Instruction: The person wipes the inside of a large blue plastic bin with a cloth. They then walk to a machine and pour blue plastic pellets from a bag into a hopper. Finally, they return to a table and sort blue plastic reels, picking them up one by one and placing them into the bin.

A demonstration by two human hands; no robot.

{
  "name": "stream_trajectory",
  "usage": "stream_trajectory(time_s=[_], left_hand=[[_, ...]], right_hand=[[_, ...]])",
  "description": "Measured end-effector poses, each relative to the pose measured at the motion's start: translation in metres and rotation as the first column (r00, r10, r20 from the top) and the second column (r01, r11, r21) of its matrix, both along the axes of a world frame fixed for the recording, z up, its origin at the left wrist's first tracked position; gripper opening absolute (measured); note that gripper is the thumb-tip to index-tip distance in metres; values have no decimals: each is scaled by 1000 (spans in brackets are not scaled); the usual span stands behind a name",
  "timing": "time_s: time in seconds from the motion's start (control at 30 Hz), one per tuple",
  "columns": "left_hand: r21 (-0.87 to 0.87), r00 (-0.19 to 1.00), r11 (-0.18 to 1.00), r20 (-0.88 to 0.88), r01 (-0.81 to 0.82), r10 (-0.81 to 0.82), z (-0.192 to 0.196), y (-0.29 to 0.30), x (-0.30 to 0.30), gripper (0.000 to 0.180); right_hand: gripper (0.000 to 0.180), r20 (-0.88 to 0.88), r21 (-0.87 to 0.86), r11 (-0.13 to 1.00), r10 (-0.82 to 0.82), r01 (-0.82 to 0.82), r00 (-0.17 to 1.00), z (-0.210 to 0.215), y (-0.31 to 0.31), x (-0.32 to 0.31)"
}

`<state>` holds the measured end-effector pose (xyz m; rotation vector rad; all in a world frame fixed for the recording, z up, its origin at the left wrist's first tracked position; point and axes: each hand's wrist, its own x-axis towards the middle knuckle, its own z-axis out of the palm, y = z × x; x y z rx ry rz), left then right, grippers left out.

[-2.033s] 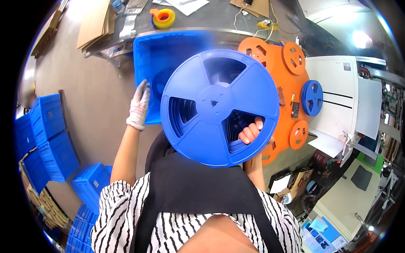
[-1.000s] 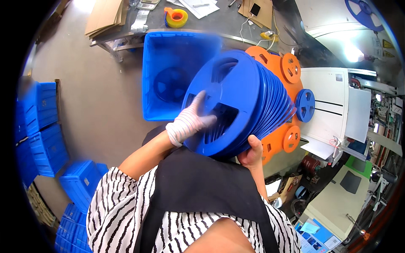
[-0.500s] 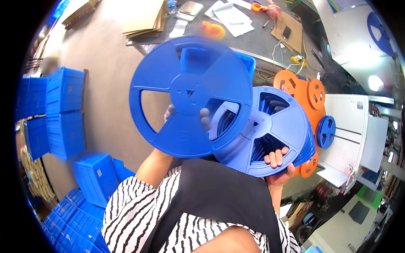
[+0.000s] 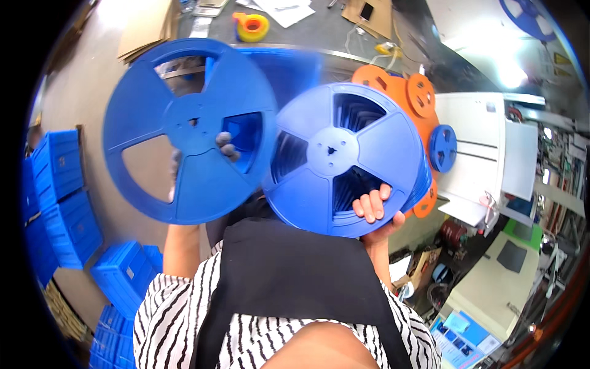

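Note:
A large blue plastic reel (image 4: pixel 212 184) is held up at the left, its flat face with wide cut-outs turned toward me. My left hand (image 4: pixel 227 146) grips it from behind; only grey-covered fingertips show through the openings, and the palm is hidden. Beside it, a stack of lighter blue reels (image 4: pixel 387 135) leans on its side, with several rims showing at its right. My right hand (image 4: pixel 373 208) holds that stack at its lower right, bare fingers hooked through a cut-out and thumb at the outer rim. The single reel's edge meets or slightly overlaps the stack's left edge.
Behind the reels is a blue bin (image 4: pixel 286 74) in front of a grey workbench (image 4: pixel 307 40) bearing an orange-yellow tape roll (image 4: pixel 252 27) and papers. Orange reels (image 4: pixel 405 98) stand at the right near a white cabinet (image 4: pixel 470 138). Blue crates (image 4: pixel 70 227) are stacked at the left.
The single reel has moved left, away from the stack it largely overlapped, uncovering more of the stack's face. Both hands keep their grip. The view has shifted too.

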<state>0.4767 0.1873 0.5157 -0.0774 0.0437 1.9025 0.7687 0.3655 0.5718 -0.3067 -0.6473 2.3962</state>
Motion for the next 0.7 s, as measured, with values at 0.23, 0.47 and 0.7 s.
stream_trajectory(time_s=[0.23,0.47,0.7], left_hand=[[-561,783,817,-566,-137,-257,1,10,-2,57],[-662,538,746,-602,79,-591,7,64,54,93],[-653,441,753,-656,74,-613,-3,82,81,100]], right_hand=[[42,98,49,999,-27,22,995,9,3,-6],[41,247,24,998,52,-60,968,27,-9,-19],[57,527,66,992,56,-106,848,39,-29,-38]])
